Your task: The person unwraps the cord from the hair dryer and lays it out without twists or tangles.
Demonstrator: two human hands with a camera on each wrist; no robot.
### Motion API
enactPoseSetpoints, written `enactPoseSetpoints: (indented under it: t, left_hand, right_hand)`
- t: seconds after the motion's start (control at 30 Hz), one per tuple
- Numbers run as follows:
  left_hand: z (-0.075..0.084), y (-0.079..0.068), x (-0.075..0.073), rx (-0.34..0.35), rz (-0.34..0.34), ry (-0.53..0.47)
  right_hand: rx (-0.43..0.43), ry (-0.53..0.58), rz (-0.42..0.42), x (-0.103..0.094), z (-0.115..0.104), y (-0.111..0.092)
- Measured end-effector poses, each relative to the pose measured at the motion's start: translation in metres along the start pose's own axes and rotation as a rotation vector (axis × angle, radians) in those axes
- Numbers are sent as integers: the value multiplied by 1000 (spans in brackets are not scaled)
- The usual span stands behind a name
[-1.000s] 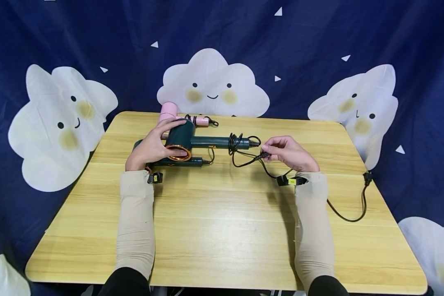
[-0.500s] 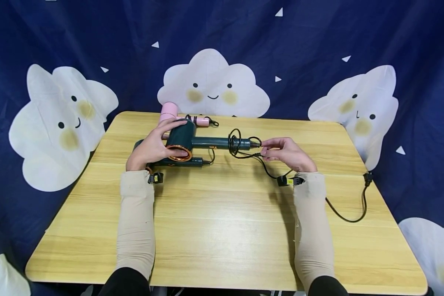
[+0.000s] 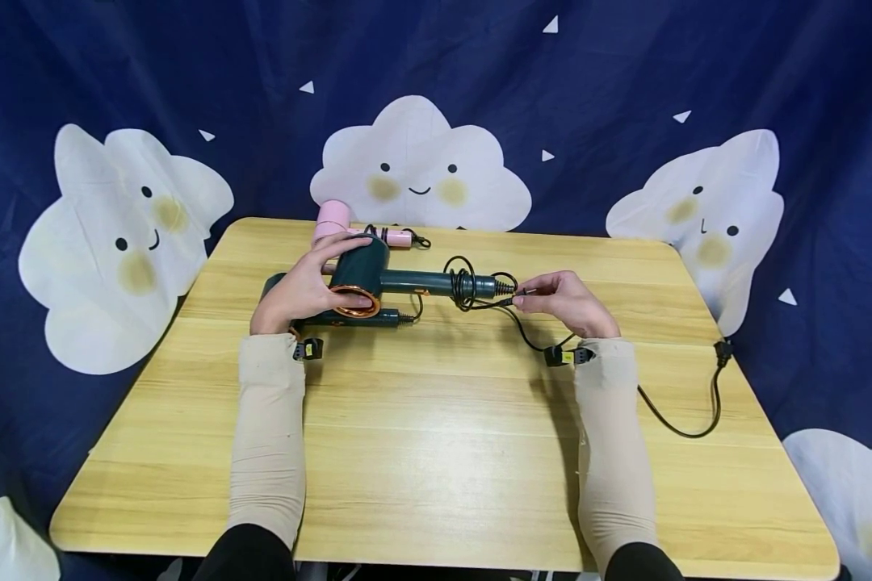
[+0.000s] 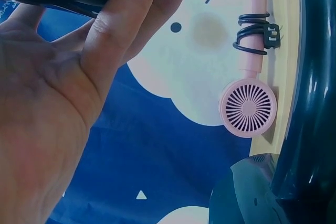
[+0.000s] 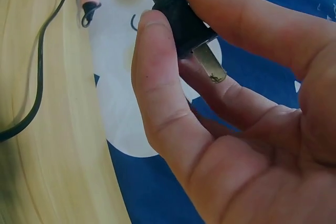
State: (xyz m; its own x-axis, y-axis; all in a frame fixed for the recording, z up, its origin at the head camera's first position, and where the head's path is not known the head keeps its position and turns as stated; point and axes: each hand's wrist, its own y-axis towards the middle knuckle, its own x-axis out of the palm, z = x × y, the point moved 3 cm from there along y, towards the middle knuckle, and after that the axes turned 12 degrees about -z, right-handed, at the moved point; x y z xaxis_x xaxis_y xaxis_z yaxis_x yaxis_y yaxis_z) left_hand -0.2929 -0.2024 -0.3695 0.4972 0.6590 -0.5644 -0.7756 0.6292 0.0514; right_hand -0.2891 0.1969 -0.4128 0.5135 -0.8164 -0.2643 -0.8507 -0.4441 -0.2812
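Green copper-rimmed hair dryer (image 3: 362,265) is gripped by left hand (image 3: 294,288), black pronged plug (image 5: 181,22) pinched by right hand (image 3: 572,303); tugged, coiled black cord (image 3: 463,288) could be knotted.

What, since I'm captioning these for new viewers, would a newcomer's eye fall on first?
Probably the dark green hair dryer that the left hand grips toward the far side of the table, with the right hand pinching a black plug by its handle end. Next, the smiling white cloud on the blue backdrop, and the pink hair dryer at the table's back edge.
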Motion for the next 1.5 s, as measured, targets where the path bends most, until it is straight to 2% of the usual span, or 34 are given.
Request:
enactPoseSetpoints:
  t: [0.37,0.6,0.87,1.03,1.27,1.5]
  left_hand:
    - [-1,1,2,-20,-7,-3]
    - [-1,4,4,-19,-3,30]
    - [-28,11,5,-10,9,43]
    - [-31,12,4,-7,7,40]
    - [-30,13,5,-16,0,37]
    - [-23,14,7,-39,-3,32]
  right_hand:
    - [-37,170,75,-1,2,4]
    - [-132,325,134,-1,1,5]
    - [-254,458,273,-3,-2,5]
    - [-347,490,304,-3,-7,5]
    - [-463,533,301,-1,-17,1]
    - [-513,520,307,2,-29,-5]
